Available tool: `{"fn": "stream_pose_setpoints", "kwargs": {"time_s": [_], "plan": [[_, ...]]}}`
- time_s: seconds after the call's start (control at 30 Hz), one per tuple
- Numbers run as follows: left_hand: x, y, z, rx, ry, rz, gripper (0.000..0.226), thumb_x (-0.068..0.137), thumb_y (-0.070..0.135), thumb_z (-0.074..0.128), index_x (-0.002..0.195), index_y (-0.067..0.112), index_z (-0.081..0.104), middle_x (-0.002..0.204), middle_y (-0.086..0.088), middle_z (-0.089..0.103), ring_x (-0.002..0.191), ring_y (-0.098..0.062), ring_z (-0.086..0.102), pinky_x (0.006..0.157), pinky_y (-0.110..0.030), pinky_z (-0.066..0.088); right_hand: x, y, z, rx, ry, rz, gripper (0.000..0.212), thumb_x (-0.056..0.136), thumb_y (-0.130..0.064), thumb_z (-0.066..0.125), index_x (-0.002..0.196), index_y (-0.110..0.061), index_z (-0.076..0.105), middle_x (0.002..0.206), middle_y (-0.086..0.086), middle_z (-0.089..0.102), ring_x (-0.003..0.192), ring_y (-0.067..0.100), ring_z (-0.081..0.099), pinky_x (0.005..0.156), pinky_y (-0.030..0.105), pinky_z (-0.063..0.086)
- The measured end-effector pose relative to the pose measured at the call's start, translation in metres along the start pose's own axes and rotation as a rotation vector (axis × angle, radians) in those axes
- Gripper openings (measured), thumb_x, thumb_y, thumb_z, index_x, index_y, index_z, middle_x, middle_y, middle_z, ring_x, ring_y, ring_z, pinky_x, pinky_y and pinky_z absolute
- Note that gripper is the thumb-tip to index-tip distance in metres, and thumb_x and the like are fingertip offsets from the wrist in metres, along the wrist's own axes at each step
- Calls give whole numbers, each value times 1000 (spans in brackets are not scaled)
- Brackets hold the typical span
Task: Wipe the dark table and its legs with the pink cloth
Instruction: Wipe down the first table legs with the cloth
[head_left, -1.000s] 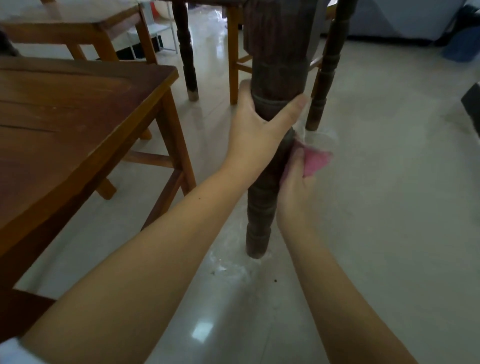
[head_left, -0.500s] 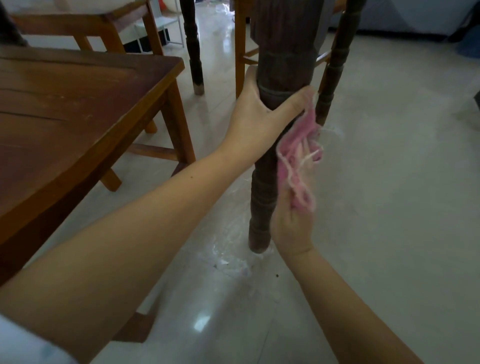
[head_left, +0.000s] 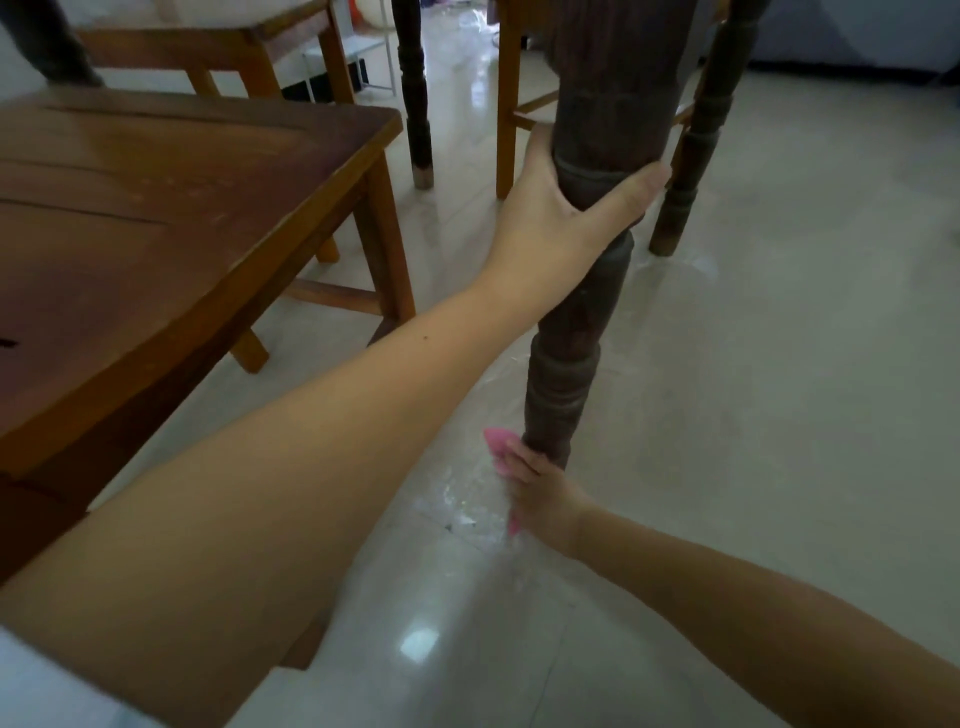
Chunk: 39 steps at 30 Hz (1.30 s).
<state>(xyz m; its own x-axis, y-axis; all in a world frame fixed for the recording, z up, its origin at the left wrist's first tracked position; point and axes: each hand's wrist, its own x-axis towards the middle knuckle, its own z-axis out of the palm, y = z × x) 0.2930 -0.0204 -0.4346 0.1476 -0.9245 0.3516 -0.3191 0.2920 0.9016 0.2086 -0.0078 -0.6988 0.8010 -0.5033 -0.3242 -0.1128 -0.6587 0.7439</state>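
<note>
She is down at floor level with the nearest dark table leg (head_left: 571, 322), and the wiping has reached its very foot. Her right hand (head_left: 540, 499) holds the pink cloth (head_left: 497, 448) bunched in its fingers, pressed against the base of the leg where it meets the floor; only a small fold of pink shows past her fingers, with a thin edge below her palm. Her left hand (head_left: 566, 213) is clamped round the leg higher up, thumb across the front at a narrow turned ring, steadying it.

How much is finished I can only judge loosely. This one leg looks nearly covered, top to foot. Two more dark legs stand behind, one on the left (head_left: 415, 104) and one on the right (head_left: 696, 150), and nothing tells me whether they or the tabletop, which is out of sight above, have been done.

The leg is lathe-turned wood: fluted near the top, then rings, a bulge and a tapering foot, with a dull, worn brown finish. The cloth looks soft and thin. The floor tiles (head_left: 779, 415) are pale and glossy, with a whitish smeary patch round the foot. To the left sits a lower reddish-brown wooden table (head_left: 156, 218), flat-topped, with square orange-toned legs.
</note>
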Motion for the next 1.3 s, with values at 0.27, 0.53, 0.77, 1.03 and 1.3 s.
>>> {"fn": "stream_pose_setpoints", "kwargs": {"time_s": [0.27,0.53,0.77,1.03,1.3], "plan": [[1,0,0,4,14,8,62,81,32,66,131,15,33,105,13,49,94,2,49,70,-4,43,16,-11,0,91,-158,214,63,90,-61,24,142,-27,37,156,6,8,144,31,-2,113,39,-14],[1,0,4,-26,19,-3,61,81,34,65,130,17,34,98,19,46,89,4,48,65,0,41,-59,-49,45,868,610,666,36,79,-26,50,107,-15,69,112,8,68,114,22,48,114,31,17],[-5,3,7,-89,26,-4,58,82,32,64,131,21,33,98,22,45,89,6,47,66,2,39,-45,10,-14,2689,462,1420,42,100,-39,34,126,-11,51,109,14,61,98,28,57,85,38,47],[-7,5,4,-129,-7,-19,43,82,30,65,111,34,34,93,29,44,80,17,46,62,5,38,-44,98,-93,2608,752,1473,30,99,-40,32,104,-18,53,82,-6,55,79,11,56,60,20,38],[-6,3,5,-155,9,-19,41,82,31,65,110,34,36,95,25,48,85,10,49,61,3,41,-47,71,-74,2393,525,1450,43,101,-40,25,120,-17,56,108,5,59,106,20,56,91,28,36]]}}
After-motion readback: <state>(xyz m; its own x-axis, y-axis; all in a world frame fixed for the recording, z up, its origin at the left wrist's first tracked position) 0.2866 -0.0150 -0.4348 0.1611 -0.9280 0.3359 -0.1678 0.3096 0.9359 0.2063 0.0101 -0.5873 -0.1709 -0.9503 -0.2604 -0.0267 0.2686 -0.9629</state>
